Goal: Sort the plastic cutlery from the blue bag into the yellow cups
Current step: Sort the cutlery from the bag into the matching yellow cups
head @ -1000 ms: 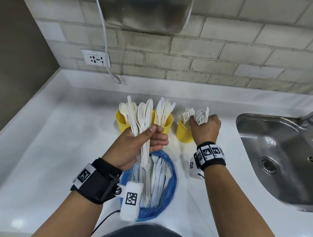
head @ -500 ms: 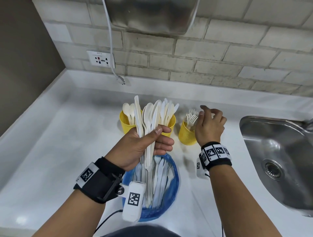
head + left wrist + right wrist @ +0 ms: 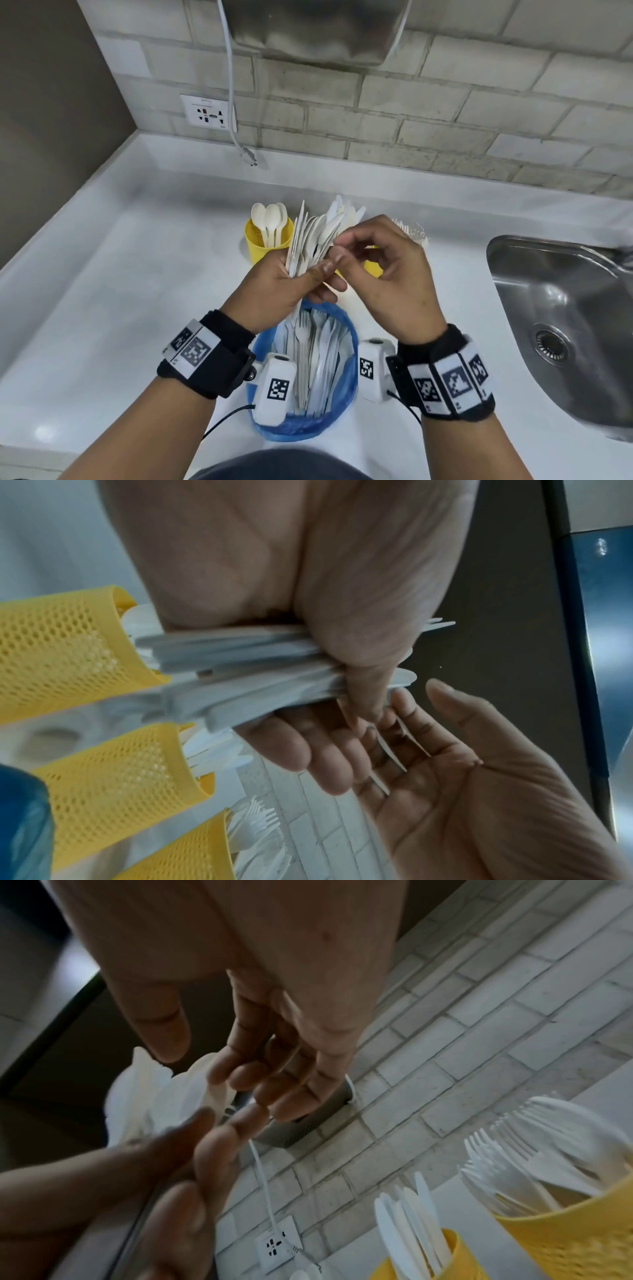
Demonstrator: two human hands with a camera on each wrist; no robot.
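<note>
**Cutlery sort: L hand holds bunch, R hand at its tips**

1. L hand (image 3: 274,287): fingers and thumb curled round a fanned bunch of white cutlery (image 3: 310,240), held upright above the blue bag (image 3: 346,383). L wrist view shows the handles clamped between thumb and fingers (image 3: 301,750).
2. R hand (image 3: 387,284): raised next to the L hand, fingers loosely bent, fingertips (image 3: 240,1074) at the top ends of the bunch. Whether it pinches a piece: cannot tell; palm appears to hold nothing in the L wrist view (image 3: 479,791).
3. Blue bag: on the countertop (image 3: 120,291) near its front edge, between the two wrists, mouth open. Forks and other white pcs lie inside.
4. Yellow cups, in a row toward the back of the countertop, behind the hands:
   - left cup (image 3: 263,246): spoons, standing bowl-up.
   - middle cup (image 3: 455,1259): knives; mostly hidden by the hands in the head view.
   - right cup (image 3: 575,1240): forks, tines up.
5. Sink (image 3: 565,308): set into the right end of the countertop.
6. Wall socket (image 3: 208,113): on the tiled wall above the back edge, white cable (image 3: 230,85) hanging past it.
</note>
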